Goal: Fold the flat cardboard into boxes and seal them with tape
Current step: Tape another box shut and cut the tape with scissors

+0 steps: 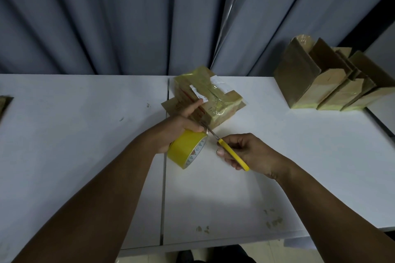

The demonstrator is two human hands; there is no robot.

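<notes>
While the scissors (226,148) sit with their blades right at the strip between the tape roll (186,149) and the box (204,98), the main risk, as I judge it, is a slack strip — if the roll drifts toward the box the tape could fold onto itself or stick to the blades, and the cut would tear instead of shearing clean. A pull the other way could lift the tape already laid, or drag the box across the table (85,134). The left hand (179,128) is curled over the roll, thumb pressing its top edge, with the forefinger stretched out onto the box's top near a white label (199,94). The right hand (245,152) is closed around the yellow handles; whether the blades are parted I cannot tell. The box lies mid-table at the far edge, touching the left forefinger; a row of finished boxes (333,79) stands well apart to the right.
</notes>
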